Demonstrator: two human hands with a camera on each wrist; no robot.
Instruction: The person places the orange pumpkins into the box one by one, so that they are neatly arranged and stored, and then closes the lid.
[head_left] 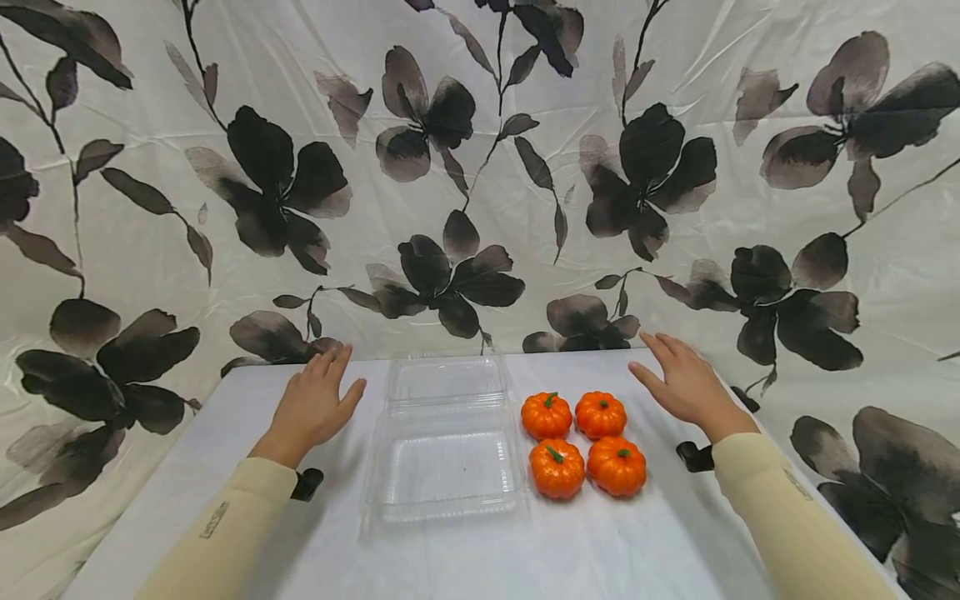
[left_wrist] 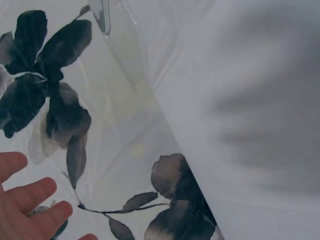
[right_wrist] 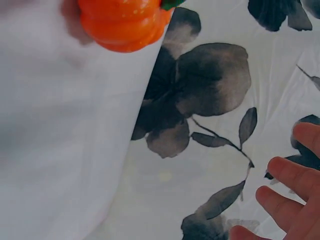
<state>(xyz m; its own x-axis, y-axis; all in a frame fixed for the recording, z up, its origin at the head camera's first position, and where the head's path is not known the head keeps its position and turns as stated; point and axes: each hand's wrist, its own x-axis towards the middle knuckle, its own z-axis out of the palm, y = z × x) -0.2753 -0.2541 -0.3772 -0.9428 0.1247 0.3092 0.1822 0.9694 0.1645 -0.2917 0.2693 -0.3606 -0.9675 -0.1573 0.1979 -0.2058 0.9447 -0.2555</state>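
Note:
A clear plastic clamshell container [head_left: 447,467] lies open in the middle of the white table [head_left: 225,400], its lid [head_left: 447,381] folded back toward the wall. Just right of it stand several small orange pumpkins [head_left: 583,443] with green stems, set in a square. My left hand [head_left: 318,400] hovers flat over the table left of the container, fingers straight, holding nothing. My right hand [head_left: 678,379] hovers the same way right of the pumpkins. In the left wrist view the fingers [left_wrist: 30,197] are spread and a container corner [left_wrist: 102,15] shows. The right wrist view shows one pumpkin [right_wrist: 122,22] and straight fingers [right_wrist: 292,180].
A white backdrop cloth printed with dark flowers [head_left: 450,279] hangs close behind the table and drapes down both sides. The table's far edge [head_left: 517,354] lies just beyond both hands. Black wrist-camera mounts [head_left: 695,457] sit below each cream sleeve.

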